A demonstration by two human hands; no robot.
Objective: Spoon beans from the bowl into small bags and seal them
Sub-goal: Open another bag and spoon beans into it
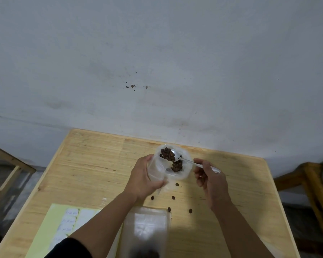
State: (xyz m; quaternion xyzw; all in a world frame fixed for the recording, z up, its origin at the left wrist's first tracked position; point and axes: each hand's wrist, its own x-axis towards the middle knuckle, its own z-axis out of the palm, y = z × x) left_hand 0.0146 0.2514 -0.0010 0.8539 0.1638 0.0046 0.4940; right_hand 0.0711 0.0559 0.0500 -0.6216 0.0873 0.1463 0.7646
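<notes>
- Beans are what we are moving, but we start with the biggest thing, the pale wooden square table [93, 164]. It has lots of bare room on its left side and a little on the right.
- Its back edge sits close to the grey wall [157, 53], so we think there is not much room to reach past the bowl.
- Next comes the flat clear plastic bag [147, 224] lying near us, then the yellow paper sheet with white stickers [63, 220] on our left.
- Our small clear plastic bag [157, 170] is held up by our left hand [142, 179]. The fingers curl round its side and pinch it.
- We think this bag is thin, soft and slippery, so hold it near the open top to keep the mouth wide.
- A round clear bowl [186, 164] sits right behind the bag, with brown beans [176, 166] inside.
- Our right hand [211, 181] pinches the handle of the thin silver metal spoon [190, 162]. Its scoop is full of beans over the bag.
- Beans are small, hard and light, and we think they roll away fast. Five loose beans [173, 197] already lie on the table.
</notes>
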